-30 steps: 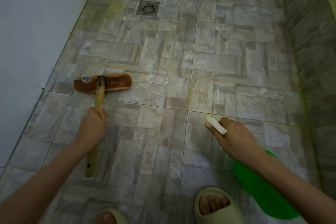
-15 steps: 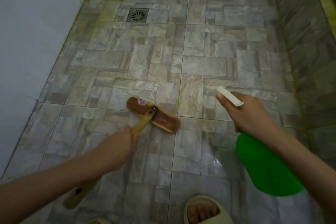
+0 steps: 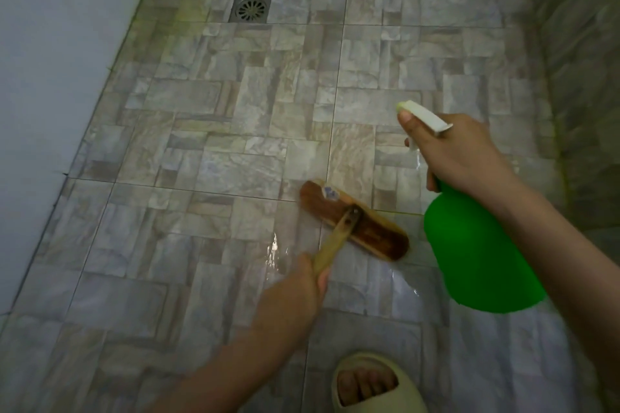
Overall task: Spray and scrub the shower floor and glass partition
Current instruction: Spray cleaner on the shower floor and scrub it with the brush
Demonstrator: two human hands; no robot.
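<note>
Lying bristles-down on the wet, probably slippery shower floor [image 3: 235, 117], the stiff wooden scrub brush [image 3: 377, 235] is gripped by its handle in the left hand [image 3: 292, 302], while the presumably light plastic spray bottle [image 3: 476, 255] is clasped at its neck by the right hand [image 3: 461, 154].

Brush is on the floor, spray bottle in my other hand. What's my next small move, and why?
Probably push the brush forward with the left hand, across the wet patch beside it. That patch shines, so spray seems already down; the spray bottle in the right hand can wait.
</note>
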